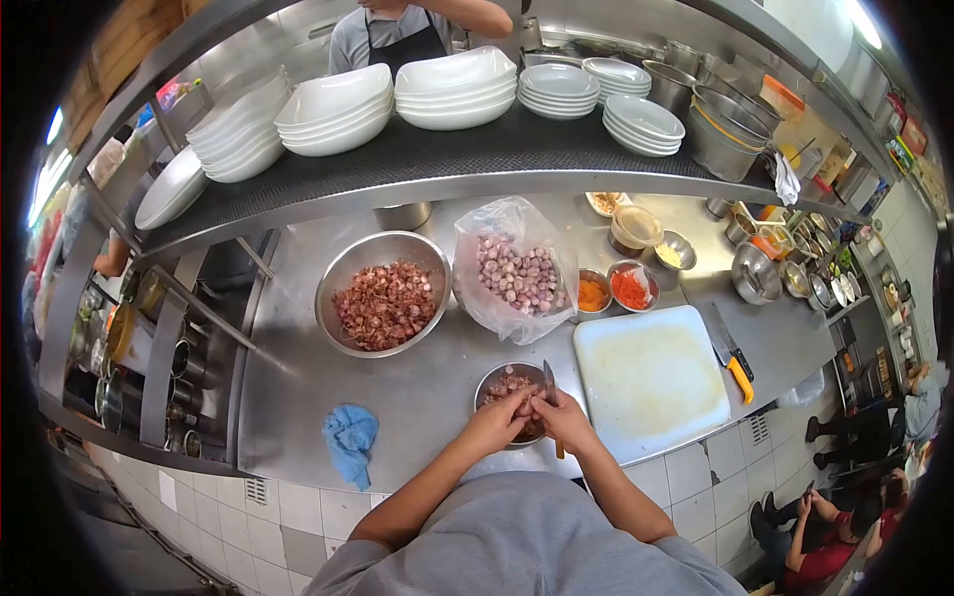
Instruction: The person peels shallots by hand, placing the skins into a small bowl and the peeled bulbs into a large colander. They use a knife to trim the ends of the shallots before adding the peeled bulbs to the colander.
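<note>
Over a small metal bowl [509, 375] at the table's front edge, both of my hands meet. My right hand [566, 421] is closed on a knife [549, 381], its blade pointing up and its wooden handle below. My left hand [497, 421] is closed with its fingertips against the right hand's, pinching something small that looks like a shallot. Reddish pieces lie in the small bowl. A large metal bowl [326, 308] of reddish-brown peels stands behind to the left. Beside it, a clear plastic bag [484, 316] holds many small shallots.
A white cutting board [651, 382] lies right of my hands, with a yellow-handled knife [739, 379] beyond it. A blue cloth [350, 443] is at the front left. Stacked white plates [455, 91] fill the overhead shelf [417, 164]. A person [397, 35] stands behind it.
</note>
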The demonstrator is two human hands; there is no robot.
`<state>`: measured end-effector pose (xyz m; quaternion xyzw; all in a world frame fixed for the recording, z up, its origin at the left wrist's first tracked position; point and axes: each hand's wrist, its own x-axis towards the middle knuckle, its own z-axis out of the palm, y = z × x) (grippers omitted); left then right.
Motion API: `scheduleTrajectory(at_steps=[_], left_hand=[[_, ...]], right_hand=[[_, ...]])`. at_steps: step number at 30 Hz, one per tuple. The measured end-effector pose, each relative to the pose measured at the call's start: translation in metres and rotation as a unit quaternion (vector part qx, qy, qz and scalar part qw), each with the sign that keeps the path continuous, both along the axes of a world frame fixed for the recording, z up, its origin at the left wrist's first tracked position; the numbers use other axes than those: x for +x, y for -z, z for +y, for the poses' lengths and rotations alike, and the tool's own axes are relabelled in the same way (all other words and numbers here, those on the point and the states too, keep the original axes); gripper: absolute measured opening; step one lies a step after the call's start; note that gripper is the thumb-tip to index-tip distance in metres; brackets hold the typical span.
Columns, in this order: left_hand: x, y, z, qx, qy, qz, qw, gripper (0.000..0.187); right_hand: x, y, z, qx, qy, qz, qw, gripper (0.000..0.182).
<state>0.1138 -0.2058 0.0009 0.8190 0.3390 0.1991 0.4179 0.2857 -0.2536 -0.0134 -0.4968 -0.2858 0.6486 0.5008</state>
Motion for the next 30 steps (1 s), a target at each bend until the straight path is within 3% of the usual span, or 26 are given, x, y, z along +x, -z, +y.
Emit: scheduleTrajectory(at_steps=[2,4,8,10,11,14,16,17,20,22,24,26,27,28,30], left_hand=[[-0.001,0.006,0.004,0.004,0.007,0.035,0.999,0.059],[0.0,0.008,0.006,0.044,-0.01,0.089,0.995,0.061],[0.007,-0.005,0.003,-0.017,-0.018,0.157,0.987,0.063],[0.005,0.009,0.003,-0.027,-0.024,0.01,0.999,0.059],[0.002,0.017,0.004,-0.029,-0.025,0.012,0.999,0.059],[-0.006,0.016,0.008,0.026,-0.004,0.04,0.999,0.044],[-0.01,0.015,0.01,0.157,-0.033,-0.031,0.987,0.031],[-0.011,0.014,0.011,0.162,-0.049,-0.028,0.985,0.031],[-0.016,0.017,0.01,0.058,-0.1,-0.06,0.991,0.029],[-0.017,0.026,0.008,0.047,-0.121,-0.035,0.991,0.031],[-0.01,0.029,0.002,0.015,-0.158,-0.158,0.975,0.034],[-0.009,0.025,-0.001,0.012,-0.16,-0.178,0.971,0.035],[-0.013,0.014,0.003,-0.186,-0.119,-0.171,0.96,0.034],[-0.014,0.006,0.004,-0.379,-0.068,-0.155,0.91,0.033],[-0.013,0.012,0.009,-0.483,-0.056,-0.275,0.83,0.03]], right_hand=[[-0.002,0.0,0.001,0.016,-0.028,-0.014,0.999,0.018],[-0.009,0.001,-0.001,0.108,0.0,-0.181,0.977,0.021],[-0.007,0.007,0.002,0.064,-0.013,-0.216,0.974,0.025],[-0.004,0.005,0.004,0.046,-0.002,-0.093,0.995,0.018],[0.0,0.016,0.005,0.054,0.005,-0.075,0.996,0.016],[0.006,0.0,0.003,0.019,0.007,-0.086,0.996,0.013],[0.004,0.001,0.003,0.058,0.013,-0.083,0.995,0.013],[0.005,0.001,0.001,0.052,0.02,-0.134,0.989,0.012],[0.0,-0.013,0.001,0.078,0.017,-0.263,0.962,0.01],[-0.003,-0.007,0.0,0.073,0.016,-0.244,0.967,0.01],[-0.004,-0.01,-0.003,0.089,0.046,-0.23,0.968,0.012],[-0.007,-0.016,-0.001,0.08,0.037,-0.231,0.969,0.012],[-0.008,-0.017,0.0,0.091,0.012,-0.29,0.953,0.013],[-0.007,-0.019,0.001,0.098,-0.011,-0.348,0.932,0.014],[-0.01,-0.024,0.008,0.094,-0.025,-0.359,0.928,0.014]])
